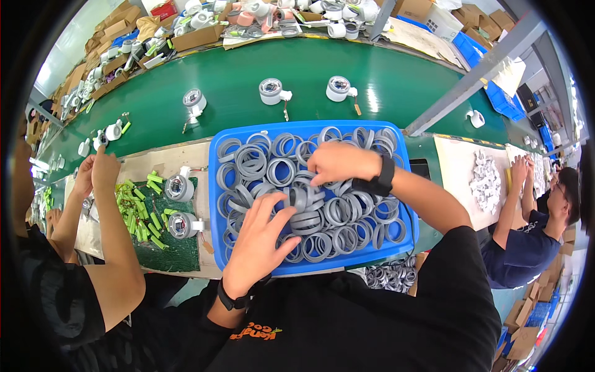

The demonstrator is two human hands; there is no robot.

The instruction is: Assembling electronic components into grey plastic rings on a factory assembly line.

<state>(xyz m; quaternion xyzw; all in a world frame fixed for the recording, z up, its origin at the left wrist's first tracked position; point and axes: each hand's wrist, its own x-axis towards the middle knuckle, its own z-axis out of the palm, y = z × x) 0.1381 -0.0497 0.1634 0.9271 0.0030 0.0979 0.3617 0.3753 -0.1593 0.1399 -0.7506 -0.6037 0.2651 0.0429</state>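
Note:
A blue tray [409, 239] holds many loose grey rings [282, 172], lying flat or on edge in a jumble. My left hand [260, 239] reaches over the tray's near left part, its fingers spread and touching the rings below. From the right, my right hand [344, 164] comes in palm down over the middle. Its fingers are bent closed, with the tips down at a grey ring [304, 178]; part of this grip is hidden. Several rings stand side by side in a short row [302, 214] between the hands.
Behind the tray, a green conveyor belt [235, 68] carries white round housings [271, 91] with wires. To the left lie green battery-like cylinders [133, 208] and two more housings [180, 187]. Co-workers sit on both sides, and a metal post [458, 93] slants at right.

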